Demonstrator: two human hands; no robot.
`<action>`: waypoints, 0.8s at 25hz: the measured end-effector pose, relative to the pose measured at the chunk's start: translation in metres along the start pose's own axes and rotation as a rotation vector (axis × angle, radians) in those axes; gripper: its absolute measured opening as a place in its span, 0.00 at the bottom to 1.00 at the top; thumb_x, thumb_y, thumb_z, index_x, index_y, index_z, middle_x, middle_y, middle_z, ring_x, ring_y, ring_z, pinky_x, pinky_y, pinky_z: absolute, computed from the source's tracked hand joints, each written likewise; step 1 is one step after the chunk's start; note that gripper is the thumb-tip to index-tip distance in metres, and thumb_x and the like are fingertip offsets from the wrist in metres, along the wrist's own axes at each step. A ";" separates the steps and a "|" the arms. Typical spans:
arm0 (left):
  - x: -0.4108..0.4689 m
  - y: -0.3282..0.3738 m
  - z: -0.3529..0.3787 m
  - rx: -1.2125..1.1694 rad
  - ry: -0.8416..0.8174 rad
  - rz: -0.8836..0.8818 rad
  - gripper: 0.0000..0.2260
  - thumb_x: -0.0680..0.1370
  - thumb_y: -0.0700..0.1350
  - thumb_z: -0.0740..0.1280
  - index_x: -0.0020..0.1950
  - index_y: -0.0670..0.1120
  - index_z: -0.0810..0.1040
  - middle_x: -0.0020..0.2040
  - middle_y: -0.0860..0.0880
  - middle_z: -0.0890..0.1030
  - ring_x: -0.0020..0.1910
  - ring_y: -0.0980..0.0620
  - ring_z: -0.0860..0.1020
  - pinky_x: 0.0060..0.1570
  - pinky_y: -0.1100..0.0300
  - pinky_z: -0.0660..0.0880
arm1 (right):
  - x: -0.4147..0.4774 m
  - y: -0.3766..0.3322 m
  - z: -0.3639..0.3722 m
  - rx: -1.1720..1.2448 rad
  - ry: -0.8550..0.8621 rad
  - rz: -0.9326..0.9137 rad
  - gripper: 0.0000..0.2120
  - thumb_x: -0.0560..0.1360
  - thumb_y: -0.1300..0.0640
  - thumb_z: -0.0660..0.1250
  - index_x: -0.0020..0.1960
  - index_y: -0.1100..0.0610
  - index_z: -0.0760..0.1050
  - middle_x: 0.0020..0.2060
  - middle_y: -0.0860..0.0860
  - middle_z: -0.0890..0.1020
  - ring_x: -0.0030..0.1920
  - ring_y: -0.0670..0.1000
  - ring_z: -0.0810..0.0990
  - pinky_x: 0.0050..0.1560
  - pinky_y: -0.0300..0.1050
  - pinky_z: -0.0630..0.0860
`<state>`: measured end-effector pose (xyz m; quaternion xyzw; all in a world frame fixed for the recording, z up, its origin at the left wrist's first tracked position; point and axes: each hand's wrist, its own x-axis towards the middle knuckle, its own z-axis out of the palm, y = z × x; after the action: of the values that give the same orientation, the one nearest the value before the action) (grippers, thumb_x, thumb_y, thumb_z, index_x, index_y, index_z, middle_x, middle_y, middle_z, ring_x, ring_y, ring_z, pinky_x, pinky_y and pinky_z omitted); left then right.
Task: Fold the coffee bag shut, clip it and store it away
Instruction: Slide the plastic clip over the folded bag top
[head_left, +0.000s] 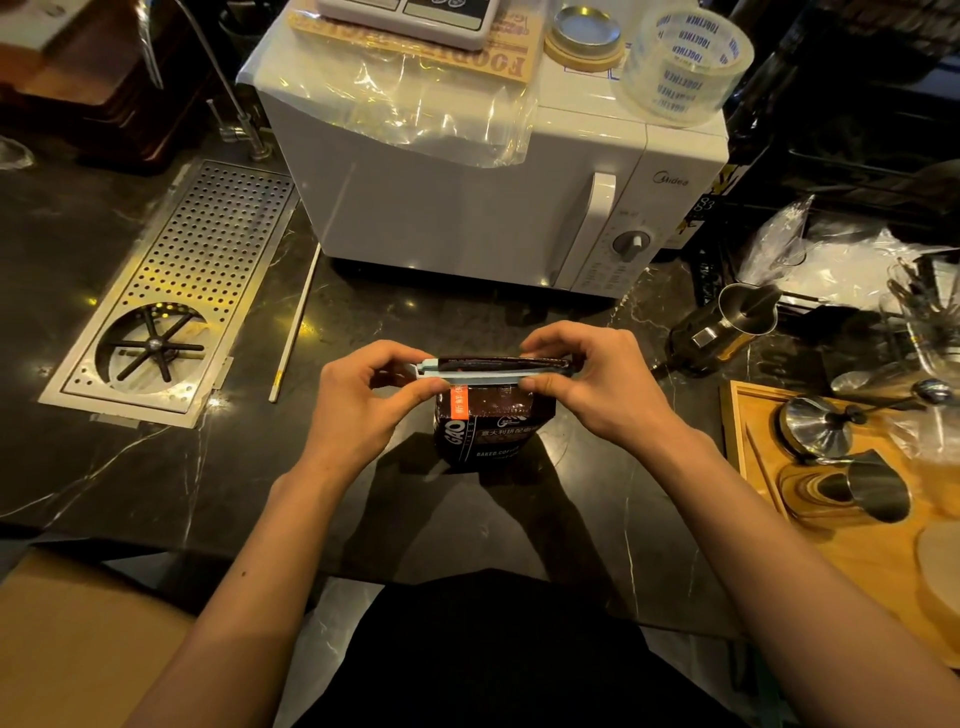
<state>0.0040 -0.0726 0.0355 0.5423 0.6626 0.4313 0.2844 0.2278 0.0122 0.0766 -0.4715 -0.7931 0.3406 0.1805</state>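
A dark brown coffee bag (488, 431) with an orange label stands upright on the black marble counter, in front of the microwave. A long pale blue-grey clip (480, 373) lies across its folded top. My left hand (363, 400) pinches the clip's left end between thumb and fingers. My right hand (597, 384) pinches the clip's right end. I cannot tell whether the clip is snapped closed.
A white microwave (493, 197) stands just behind the bag, with a tape roll (685, 62) on top. A perforated metal drip tray (171, 296) is set into the counter at left, a white stick (296, 322) beside it. Metal pitchers (748, 312) and a wooden tray (857, 545) crowd the right.
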 end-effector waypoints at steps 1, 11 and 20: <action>0.000 0.001 0.000 0.033 0.007 0.024 0.10 0.71 0.44 0.75 0.50 0.50 0.80 0.44 0.60 0.80 0.44 0.63 0.79 0.46 0.75 0.74 | 0.000 0.000 0.000 -0.008 0.002 -0.005 0.14 0.69 0.59 0.77 0.54 0.54 0.81 0.47 0.46 0.83 0.50 0.44 0.81 0.54 0.42 0.78; 0.008 -0.002 -0.002 0.163 -0.014 0.100 0.08 0.72 0.45 0.74 0.48 0.45 0.80 0.43 0.54 0.80 0.44 0.56 0.79 0.46 0.66 0.75 | 0.006 0.003 0.005 -0.003 0.019 0.014 0.15 0.70 0.60 0.76 0.55 0.55 0.80 0.49 0.49 0.84 0.51 0.45 0.81 0.50 0.32 0.73; 0.011 -0.001 -0.004 0.275 -0.076 0.193 0.09 0.74 0.47 0.72 0.47 0.43 0.77 0.44 0.54 0.78 0.42 0.57 0.77 0.42 0.66 0.75 | 0.006 0.003 0.006 -0.034 0.019 0.019 0.14 0.71 0.58 0.75 0.56 0.53 0.80 0.50 0.50 0.84 0.53 0.48 0.81 0.55 0.42 0.77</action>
<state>-0.0027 -0.0629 0.0371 0.6532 0.6488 0.3410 0.1897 0.2232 0.0166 0.0699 -0.4854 -0.7924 0.3244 0.1768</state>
